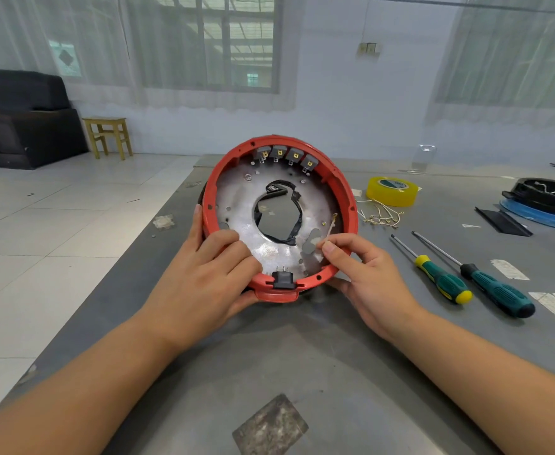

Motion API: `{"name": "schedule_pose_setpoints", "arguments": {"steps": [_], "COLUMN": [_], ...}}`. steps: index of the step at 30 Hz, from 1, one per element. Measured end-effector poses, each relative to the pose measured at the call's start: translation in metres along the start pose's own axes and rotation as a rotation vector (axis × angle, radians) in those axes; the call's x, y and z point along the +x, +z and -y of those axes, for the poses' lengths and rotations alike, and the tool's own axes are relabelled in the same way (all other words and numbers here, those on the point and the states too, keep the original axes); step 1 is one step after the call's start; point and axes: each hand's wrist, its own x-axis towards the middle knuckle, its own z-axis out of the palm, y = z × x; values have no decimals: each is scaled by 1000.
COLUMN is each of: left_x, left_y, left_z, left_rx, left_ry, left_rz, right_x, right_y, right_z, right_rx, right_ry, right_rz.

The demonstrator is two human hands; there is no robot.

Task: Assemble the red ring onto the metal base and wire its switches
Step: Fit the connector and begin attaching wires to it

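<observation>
The red ring (348, 195) surrounds the round metal base (246, 205), and the pair is tilted up toward me above the grey table. Several grey switches (286, 156) with brass terminals line the ring's far inner edge. A black socket (282, 280) sits at the near rim. My left hand (210, 277) grips the ring's lower left edge, fingers lying on the base. My right hand (364, 270) supports the lower right rim from below and pinches a short pale wire (331, 226) between thumb and forefinger, its brass tip pointing up over the base.
Two green-handled screwdrivers (466, 277) lie to the right. Behind them are a pile of short wires (379, 215), a yellow tape roll (392, 190) and a black part on a blue lid (545, 201). The table's left edge (158, 224) drops to the tiled floor.
</observation>
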Motion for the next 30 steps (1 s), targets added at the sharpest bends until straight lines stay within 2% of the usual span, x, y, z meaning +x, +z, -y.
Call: {"name": "schedule_pose_setpoints", "arguments": {"steps": [3,7,10,13,15,18,23,27,30], "left_x": [-2,-4,0,10,13,13,14,13,13], "left_y": [3,4,4,0,3,8,8,8,9], "left_z": [-5,-18,-23,-25,-32,-40,-41,-42,-42], "left_rx": [-102,-465,-917,-1557,-1840,-2027,-1956,-1857,-1827], "left_ry": [-70,-476,-817,-1278,-1428,-1456,-1469,-1439,-1410], "left_rz": [12,68,69,-71,-102,-56,-79,-117,-127], "right_x": [-1,0,2,4,4,3,3,-2,-5], "right_y": [1,1,-1,-2,-1,-1,-2,-4,1], "right_z": [2,-2,-5,-6,-7,-6,-1,13,22], "right_rx": [10,13,7,-9,-29,-72,-175,-559,-631], "right_ry": [1,17,9,-12,-29,-69,-76,-317,-482], "right_rz": [-27,-95,-152,-192,-202,-190,-205,-314,-271]}}
